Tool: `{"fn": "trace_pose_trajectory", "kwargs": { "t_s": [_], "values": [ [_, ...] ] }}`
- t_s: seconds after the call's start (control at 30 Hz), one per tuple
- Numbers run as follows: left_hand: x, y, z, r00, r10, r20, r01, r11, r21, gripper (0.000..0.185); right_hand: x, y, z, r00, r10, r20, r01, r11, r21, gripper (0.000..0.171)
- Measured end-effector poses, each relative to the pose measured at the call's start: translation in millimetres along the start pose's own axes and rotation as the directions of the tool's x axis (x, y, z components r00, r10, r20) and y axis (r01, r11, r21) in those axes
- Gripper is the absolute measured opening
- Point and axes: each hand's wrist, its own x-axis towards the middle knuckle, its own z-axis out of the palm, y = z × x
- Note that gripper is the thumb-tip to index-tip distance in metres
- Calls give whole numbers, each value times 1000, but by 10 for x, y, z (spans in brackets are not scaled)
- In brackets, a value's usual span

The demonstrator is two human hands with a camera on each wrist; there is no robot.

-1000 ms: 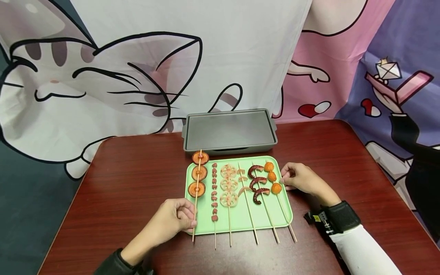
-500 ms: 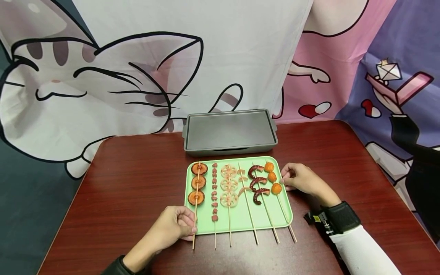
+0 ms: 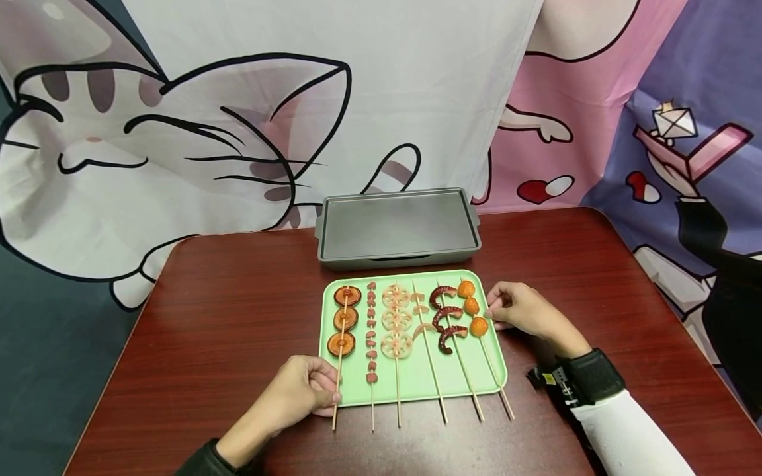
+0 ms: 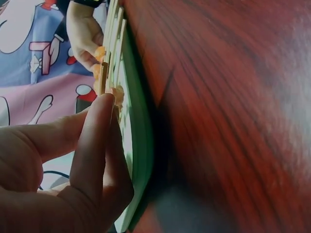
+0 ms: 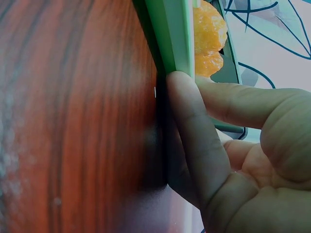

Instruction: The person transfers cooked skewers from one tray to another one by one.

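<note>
My left hand (image 3: 305,385) pinches the lower stick of a mushroom skewer (image 3: 341,344) between thumb and fingers. The skewer's three round brown slices are over the left side of a light green tray (image 3: 356,390); in the left wrist view the stick's end (image 4: 104,73) shows at the fingertips. My right hand (image 3: 520,307) grips the tray's right rim, thumb and finger on the edge (image 5: 181,43). Across the tray lie a skewer of small reddish pieces (image 3: 372,335), lotus root slices (image 3: 396,344), a pale-pieced skewer (image 3: 424,327), octopus tentacles (image 3: 449,312) and orange balls (image 3: 478,326).
Right behind the green tray stands a grey rectangular griddle pan (image 3: 399,226). The dark red wooden table (image 3: 238,304) extends to both sides. A printed cartoon cloth (image 3: 417,99) hangs behind the table. Skewer sticks poke out over the tray's front edge.
My left hand has drawn the mushroom skewer toward me and lowered it, so its top slice sits inside the tray's far rim. The right hand stays at the tray's edge.
</note>
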Motion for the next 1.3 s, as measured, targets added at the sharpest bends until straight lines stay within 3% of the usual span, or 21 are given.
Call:
{"fn": "trace_pose_trajectory", "kwargs": {
  "t_s": [0.1,0.2,0.4,0.6,0.9,1.07,1.13,1.3],
  "values": [
    [-1,4,16,999,19,-38,-15,994,107,23,-6,4,-4,1000,1,-4,-1,1000,-2,15],
    [-3,8,44,996,55,-69,-37,970,241,21,-14,11,-7,1000,3,-7,-3,1000,-5,15],
    [-7,32,99,985,137,-108,-71,878,473,19,-19,22,-3,1000,5,-5,-5,1000,-4,16],
    [-24,92,105,969,175,-173,-36,795,605,19,-14,17,1,1000,3,-3,-3,1000,-9,17],
    [3,248,-15,906,310,-286,3,673,740,15,-26,1,-21,1000,8,-8,-8,1000,-30,18],
    [26,255,-108,853,432,-294,-32,605,795,10,-41,23,-22,1000,14,-13,-14,999,-32,18],
    [32,245,-144,836,459,-299,-37,591,806,9,-39,32,-19,1000,13,-10,-13,1000,-27,18],
    [23,200,-226,818,477,-321,-24,586,810,12,-10,45,15,1000,11,4,-11,1000,-28,19]
  ]
}}
